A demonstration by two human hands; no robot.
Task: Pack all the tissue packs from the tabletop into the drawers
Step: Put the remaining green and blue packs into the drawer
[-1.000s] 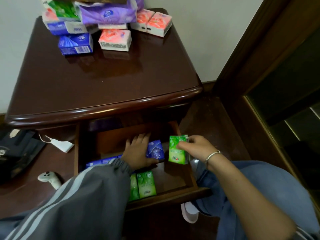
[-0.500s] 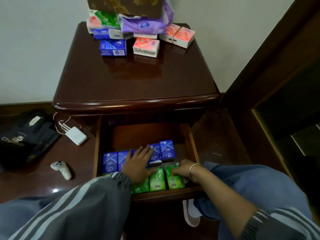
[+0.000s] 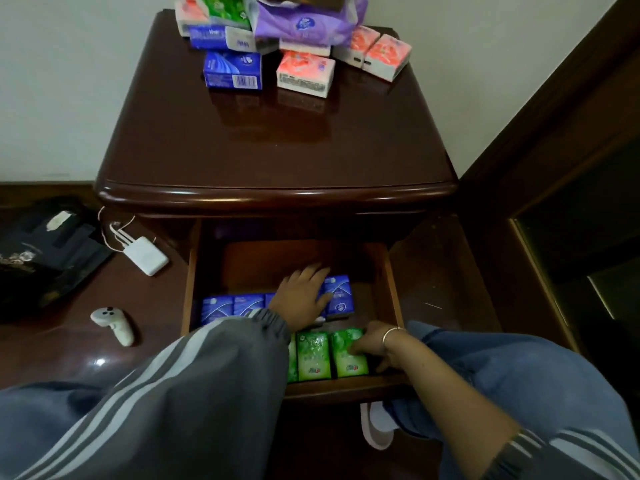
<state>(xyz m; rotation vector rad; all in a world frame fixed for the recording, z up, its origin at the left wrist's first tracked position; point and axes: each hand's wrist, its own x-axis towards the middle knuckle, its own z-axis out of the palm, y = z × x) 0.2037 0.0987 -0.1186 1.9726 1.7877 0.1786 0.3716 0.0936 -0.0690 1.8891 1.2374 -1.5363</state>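
Note:
The nightstand drawer (image 3: pixel 393 292) is pulled out. A row of blue tissue packs (image 3: pixel 218 308) stands in its middle, and green tissue packs (image 3: pixel 313 355) stand along its front. My left hand (image 3: pixel 303 296) rests flat with spread fingers on the blue packs. The fingers of my right hand (image 3: pixel 375 344) are curled on the right edge of the rightmost green tissue pack (image 3: pixel 346 358), which stands in the row. On the tabletop (image 3: pixel 277 143) at the back lie a blue pack (image 3: pixel 232 71), pink packs (image 3: pixel 304 74) and a large purple pack (image 3: pixel 304 26), stacked with others.
Left of the nightstand, on a low dark surface, lie a white charger with cable (image 3: pixel 143 256), a white controller (image 3: pixel 114 323) and a black bag (image 3: pixel 41 251). A dark wooden frame (image 3: pixel 540 140) rises on the right. My knees and a slipper (image 3: pixel 377 424) are below the drawer.
My right hand carried the green pack down into the front row of the drawer. My left hand stayed on the blue packs. The camera view shifted back.

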